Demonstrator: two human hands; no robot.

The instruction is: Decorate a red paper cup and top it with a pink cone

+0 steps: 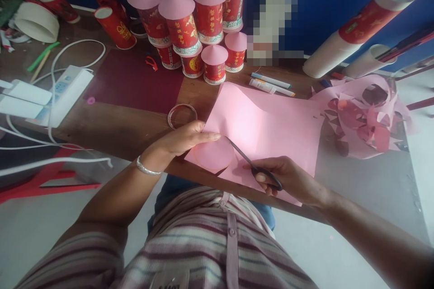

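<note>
A large sheet of pink paper (271, 126) lies over the table's front edge, its lower left part cut partly away from the rest. On that part a circle outline (214, 156) is drawn. My left hand (190, 137) pinches the sheet at its left side, thumb on top, just above the circle. In my right hand (285, 176) is a pair of dark-handled scissors (244, 157), fingers in the loops. Their blades reach into the paper along the circle's upper right side, close to my left thumb. A roll of tape (182, 116) rests left of the sheet.
Several red paper cups with pink cone tops (178, 27) stand stacked at the back. Pink paper scraps (366, 117) pile up at the right. Markers (271, 83) lie behind the sheet. A white power strip (68, 95) with cables sits left, near a dark red sheet (135, 81).
</note>
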